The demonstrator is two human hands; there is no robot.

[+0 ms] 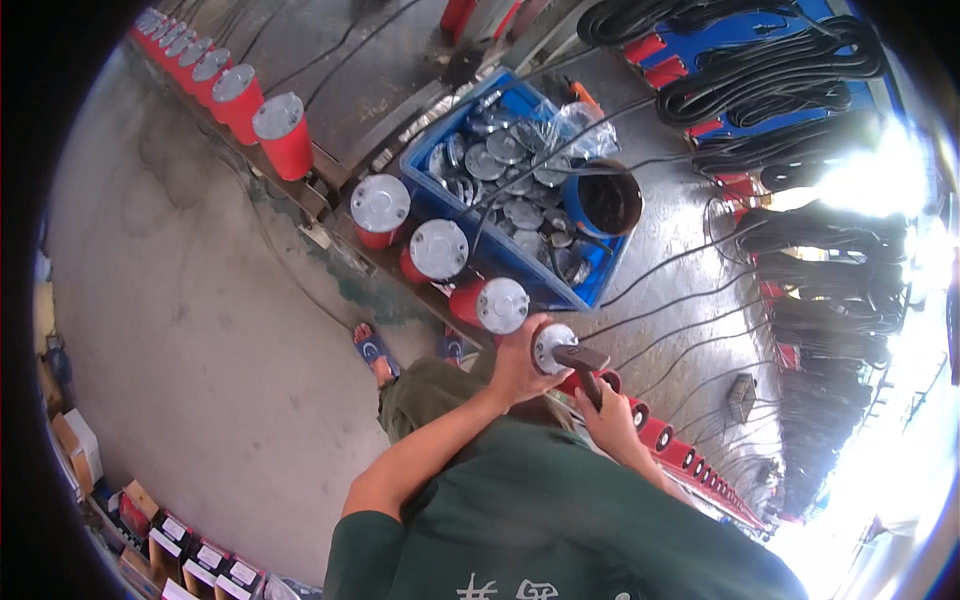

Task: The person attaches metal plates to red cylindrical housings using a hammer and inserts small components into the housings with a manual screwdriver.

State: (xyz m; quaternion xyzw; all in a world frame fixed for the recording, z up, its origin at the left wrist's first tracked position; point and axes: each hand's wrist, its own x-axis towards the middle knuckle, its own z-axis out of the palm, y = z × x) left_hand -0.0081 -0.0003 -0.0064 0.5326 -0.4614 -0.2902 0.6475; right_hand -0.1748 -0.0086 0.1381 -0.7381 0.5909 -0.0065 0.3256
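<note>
Left hand [518, 368] curls around the side of a silver-capped red cylinder [546, 345], fingers near the cap's edge, while the right hand [610, 418] grips a hammer [583, 358] by its handle. The hammer's head overlaps the cap's right edge in view; whether they touch, I cannot tell. Up and to the left, the neighbouring capped cylinder [502, 306] leaves little room beside the left hand. Beyond the row, a blue crate [500, 254] of metal discs [485, 162] presents its long edge. Leftward, grey floor [220, 330] spreads wide past the sandals [372, 350]
</note>
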